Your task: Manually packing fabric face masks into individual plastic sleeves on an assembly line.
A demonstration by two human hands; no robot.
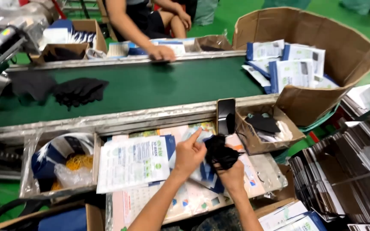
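While my right hand (pixel 232 173) clamps its fingers round a bunch of black masks (pixel 220 152) and my left hand (pixel 189 155) pinches a pouch (pixel 202 171) with forefinger raised, nothing looks slipped inside yet. Printed pouches (pixel 133 162) wait on the counter (pixel 262 169); more black masks (pixel 80 91) lie on the green belt (pixel 159 83).

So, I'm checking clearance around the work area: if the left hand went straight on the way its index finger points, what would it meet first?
Probably the upright dark smartphone leaning at the conveyor's metal edge. The left hand points up and slightly right toward it, though depth is unclear.
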